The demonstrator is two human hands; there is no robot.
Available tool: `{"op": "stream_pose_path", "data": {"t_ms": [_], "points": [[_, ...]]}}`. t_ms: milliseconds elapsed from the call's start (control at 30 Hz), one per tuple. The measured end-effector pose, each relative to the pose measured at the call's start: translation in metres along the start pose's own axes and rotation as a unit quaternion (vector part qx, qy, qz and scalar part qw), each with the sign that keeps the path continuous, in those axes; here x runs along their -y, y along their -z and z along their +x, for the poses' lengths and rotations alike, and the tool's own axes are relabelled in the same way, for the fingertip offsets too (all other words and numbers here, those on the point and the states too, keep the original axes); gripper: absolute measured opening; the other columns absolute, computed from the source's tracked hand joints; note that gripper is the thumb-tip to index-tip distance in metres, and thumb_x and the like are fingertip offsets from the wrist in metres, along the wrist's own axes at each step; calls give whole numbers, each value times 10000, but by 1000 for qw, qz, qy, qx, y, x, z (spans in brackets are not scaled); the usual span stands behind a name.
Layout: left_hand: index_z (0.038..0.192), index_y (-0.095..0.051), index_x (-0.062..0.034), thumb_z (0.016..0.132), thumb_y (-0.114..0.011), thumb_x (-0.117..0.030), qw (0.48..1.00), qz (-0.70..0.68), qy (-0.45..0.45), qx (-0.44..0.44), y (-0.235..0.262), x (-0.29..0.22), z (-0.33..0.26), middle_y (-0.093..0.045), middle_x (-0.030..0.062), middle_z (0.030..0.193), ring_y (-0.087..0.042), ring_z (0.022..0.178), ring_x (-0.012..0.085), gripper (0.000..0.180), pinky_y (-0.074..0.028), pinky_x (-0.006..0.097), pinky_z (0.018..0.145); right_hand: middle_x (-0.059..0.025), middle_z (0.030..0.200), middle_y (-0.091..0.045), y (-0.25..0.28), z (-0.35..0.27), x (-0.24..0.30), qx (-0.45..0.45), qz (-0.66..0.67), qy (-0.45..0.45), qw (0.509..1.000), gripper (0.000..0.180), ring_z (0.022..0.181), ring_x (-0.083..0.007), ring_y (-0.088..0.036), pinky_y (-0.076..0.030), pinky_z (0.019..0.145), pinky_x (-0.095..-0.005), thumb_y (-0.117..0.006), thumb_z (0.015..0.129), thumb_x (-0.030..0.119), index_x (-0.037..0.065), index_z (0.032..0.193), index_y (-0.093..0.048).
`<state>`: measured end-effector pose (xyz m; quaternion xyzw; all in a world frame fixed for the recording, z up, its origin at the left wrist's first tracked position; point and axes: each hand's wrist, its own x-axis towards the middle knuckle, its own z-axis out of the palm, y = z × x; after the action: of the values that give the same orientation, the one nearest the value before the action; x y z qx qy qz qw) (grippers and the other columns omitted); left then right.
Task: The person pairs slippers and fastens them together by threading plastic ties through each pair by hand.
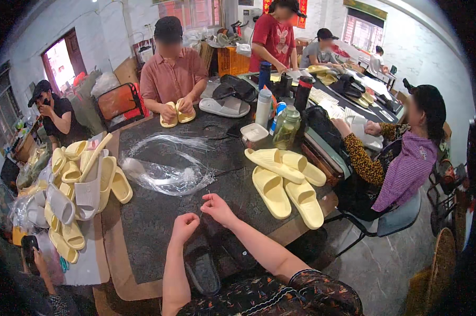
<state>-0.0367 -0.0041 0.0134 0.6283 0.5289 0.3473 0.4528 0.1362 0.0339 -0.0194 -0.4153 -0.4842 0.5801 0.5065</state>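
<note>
Both of my hands are raised over the near part of the dark-topped table (143,231), close together. My left hand (185,228) is closed, fingers curled in. Just right of it, my right hand (218,209) pinches with thumb and forefinger. Something very thin may run between them; it is too fine to make out. Beyond my hands lies a loose bundle of clear plastic strands (182,142) beside a clear plastic bag (169,178). A dark grey slipper (204,274) lies below, between my forearms. To the right is a group of pale yellow slippers (272,194).
Yellow and grey slippers (87,184) are heaped at the left. A lidded tub (254,134), a glass jar (287,129) and several bottles stand at the back. Across the table a person (173,79) holds yellow slippers; another person (406,158) sits at the right.
</note>
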Motion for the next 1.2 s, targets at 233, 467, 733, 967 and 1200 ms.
{"op": "stream_pose_path", "data": {"t_ms": [233, 467, 733, 967, 1200], "points": [[945, -671, -3, 824, -650, -166, 997, 33, -50, -49, -5, -5, -5, -659, 31, 760, -577, 700, 82, 204, -473, 259, 652, -11, 842, -591, -5, -7, 10, 76, -6, -22, 997, 285, 777, -86, -558, -473, 727, -243, -664, 830, 80, 14, 1075, -535], [840, -671, -6, 814, -655, -124, 995, -55, 24, -75, -1, 6, 1, -576, -33, 642, -486, 541, 42, 122, -390, 219, 498, -16, 879, -583, -6, -6, 12, 2, 21, 18, 1000, 310, 811, -82, -549, -466, 755, -235, -680, 821, 89, 11, 1084, -535], [852, -662, -4, 821, -640, -111, 996, -14, -48, -76, -2, -10, -1, -623, 4, 685, -555, 639, 70, 114, -448, 236, 608, -22, 850, -592, -3, -6, 17, 70, -9, 16, 997, 289, 777, -77, -571, -475, 723, -225, -671, 820, 67, 4, 1060, -524], [802, -633, -2, 819, -643, -102, 990, -79, -34, -112, 1, 8, 4, -606, -9, 686, -544, 648, 62, 102, -439, 219, 613, -19, 895, -601, -4, -7, 13, 72, -50, 46, 995, 273, 792, -69, -562, -471, 726, -218, -657, 832, 92, 4, 1069, -554], [820, -641, -8, 824, -650, -94, 990, -69, -46, -117, -2, 4, 1, -598, -20, 683, -535, 634, 51, 87, -430, 217, 591, 15, 836, -610, -3, -9, 16, 71, -94, 9, 993, 176, 774, -58, -551, -461, 708, -216, -652, 846, 130, 17, 976, -618]]}}
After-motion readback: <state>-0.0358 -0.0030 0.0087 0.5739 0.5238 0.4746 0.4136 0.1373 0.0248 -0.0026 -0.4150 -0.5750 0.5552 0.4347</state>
